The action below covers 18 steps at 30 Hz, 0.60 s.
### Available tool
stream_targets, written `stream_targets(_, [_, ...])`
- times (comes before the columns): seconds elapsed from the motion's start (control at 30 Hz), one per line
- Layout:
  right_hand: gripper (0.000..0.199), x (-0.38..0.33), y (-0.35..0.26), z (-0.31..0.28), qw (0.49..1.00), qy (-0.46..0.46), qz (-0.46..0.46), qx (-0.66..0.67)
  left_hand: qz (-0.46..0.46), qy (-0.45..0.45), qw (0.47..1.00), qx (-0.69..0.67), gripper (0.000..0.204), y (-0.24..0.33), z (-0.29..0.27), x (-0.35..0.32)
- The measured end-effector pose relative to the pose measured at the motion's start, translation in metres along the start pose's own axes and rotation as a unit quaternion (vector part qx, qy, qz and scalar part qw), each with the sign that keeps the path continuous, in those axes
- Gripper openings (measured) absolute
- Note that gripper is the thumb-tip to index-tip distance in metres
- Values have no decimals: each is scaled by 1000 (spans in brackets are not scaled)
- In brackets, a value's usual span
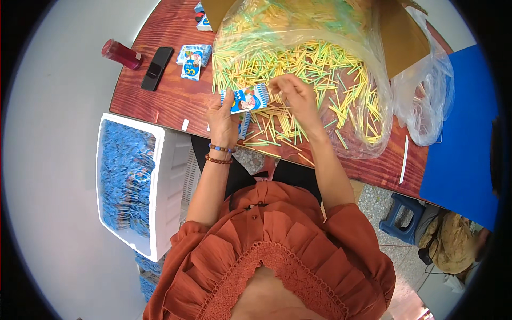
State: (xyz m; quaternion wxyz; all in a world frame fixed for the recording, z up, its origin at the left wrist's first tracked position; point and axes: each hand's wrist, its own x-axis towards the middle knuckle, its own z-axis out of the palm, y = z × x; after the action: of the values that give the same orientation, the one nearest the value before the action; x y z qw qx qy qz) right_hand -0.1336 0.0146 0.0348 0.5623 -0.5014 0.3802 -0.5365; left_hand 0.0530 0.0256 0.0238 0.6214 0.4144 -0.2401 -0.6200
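My left hand (pixel 222 118) grips a small blue-and-white packet (pixel 252 98), thumb on top, just above the table's near edge. Close to the packet's right end is my right hand (pixel 298 98), its fingers curled together; what they pinch, if anything, I cannot make out. Beneath and beyond both hands lie many thin yellow and green sticks (pixel 304 66), spilling from a clear plastic bag (pixel 385 101). Another blue-and-white packet (pixel 244 127) rests on the table beside my left wrist, partly hidden.
Left on the wooden table (pixel 130 96) are a phone (pixel 157 68), a red bottle (pixel 121 53) and several packets (pixel 192 63). A cardboard box (pixel 405 48) stands at the back. A white foam box (pixel 156 186) of blue packets sits at lower left, a blue stool (pixel 400 218) at right.
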Motion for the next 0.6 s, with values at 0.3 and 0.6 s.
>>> stream_targets(0.3, [25, -5, -11, -5, 912, -107, -225, -326, -56, -49, 997, -21, 23, -9, 10, -2])
stream_targets(0.6, [16, -9, -5, -22, 973, -99, -126, -168, -26, -14, 1000, 2, 25, -18, 2, -4])
